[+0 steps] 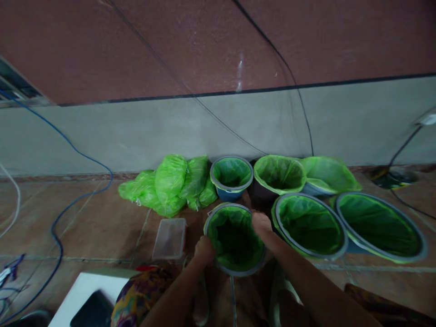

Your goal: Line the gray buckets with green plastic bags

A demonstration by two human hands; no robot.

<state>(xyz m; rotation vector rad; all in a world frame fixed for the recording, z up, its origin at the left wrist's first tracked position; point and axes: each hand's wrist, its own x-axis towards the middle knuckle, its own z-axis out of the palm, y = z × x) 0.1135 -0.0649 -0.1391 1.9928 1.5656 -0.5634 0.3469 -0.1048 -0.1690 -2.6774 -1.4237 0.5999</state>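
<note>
A round bin (pixel 235 274) with a grey ring around its rim stands in front of me on the floor, between my feet. A green plastic bag (pixel 220 222) lines it, and its inside is dark. My left hand (pixel 204 250) is closed on the left side of the rim. On the upper right of the same rim, my right hand (pixel 261 223) is closed too; the undersides of both hands' fingers are hidden. Just right of my right hand is another lined bin (pixel 277 213) with a grey ring.
Along the wall stand more lined bins, one blue (pixel 228 194) and one dark (pixel 264 193). Tied green bags (pixel 170 181) lie in a heap. A clear plastic box (pixel 169 238) sits at left, near a phone (pixel 91 311) on a white surface. A blue cable (pixel 56 227) crosses the floor.
</note>
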